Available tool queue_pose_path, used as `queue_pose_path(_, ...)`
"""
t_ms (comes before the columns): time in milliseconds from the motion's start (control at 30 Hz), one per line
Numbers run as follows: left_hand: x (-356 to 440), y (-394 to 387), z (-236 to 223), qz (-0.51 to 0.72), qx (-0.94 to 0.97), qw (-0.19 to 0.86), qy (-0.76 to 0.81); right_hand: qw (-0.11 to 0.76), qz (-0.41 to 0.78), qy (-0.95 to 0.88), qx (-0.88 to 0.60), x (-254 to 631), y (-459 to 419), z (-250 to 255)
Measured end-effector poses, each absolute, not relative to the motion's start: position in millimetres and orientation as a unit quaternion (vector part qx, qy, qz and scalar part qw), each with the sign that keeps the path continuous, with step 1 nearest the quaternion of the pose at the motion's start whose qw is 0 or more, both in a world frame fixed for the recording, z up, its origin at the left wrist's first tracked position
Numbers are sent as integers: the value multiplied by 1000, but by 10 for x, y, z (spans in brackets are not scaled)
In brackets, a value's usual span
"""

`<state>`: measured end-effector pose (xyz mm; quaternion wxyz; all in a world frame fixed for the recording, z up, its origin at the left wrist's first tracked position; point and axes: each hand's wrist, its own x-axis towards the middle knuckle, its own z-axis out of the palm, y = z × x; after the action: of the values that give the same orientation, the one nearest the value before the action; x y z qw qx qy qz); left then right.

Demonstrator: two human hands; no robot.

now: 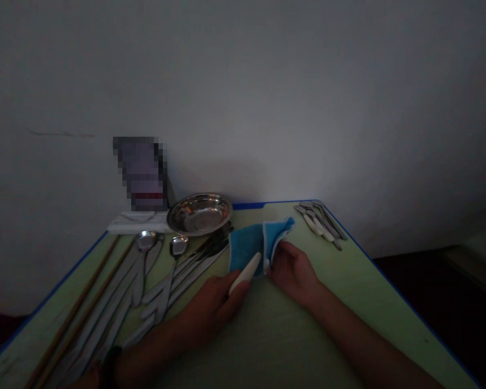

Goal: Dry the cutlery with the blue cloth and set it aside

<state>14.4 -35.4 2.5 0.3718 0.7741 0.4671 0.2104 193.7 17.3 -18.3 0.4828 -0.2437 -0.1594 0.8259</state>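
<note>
My left hand [214, 305] is closed around a piece of cutlery with a white handle [245, 273]. The handle points up and to the right, and the other end is hidden, so its kind cannot be told. Just beyond the handle is a blue cloth [245, 246] with a pale stitched edge, folded and raised off the table. My right hand [294, 273] pinches the cloth from its right side, fingers partly behind it. Whether the left fingers also grip the cloth is unclear.
Long-handled ladles [146, 240], knives and wooden chopsticks [79, 302] lie along the table's left side. A steel bowl [178, 217] stands at the back by the wall, near a pixelated upright object [143, 173]. White-handled cutlery [314, 224] lies at the back right. Blue edging [400, 294] rims the table.
</note>
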Motion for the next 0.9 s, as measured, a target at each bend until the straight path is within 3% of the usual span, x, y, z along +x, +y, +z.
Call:
queue_pose_path(400,144,-346,36,173,784,373,465,550,702,-294,-343,1852,133,-198)
queue_pose_path(600,142,-359,9,210,764,391,468,600,656,-225,-400,1829,149,-251)
queue_pose_path(900,116,-346,2,287,723,375,504,616,701,-134,-333,1943,234,-127)
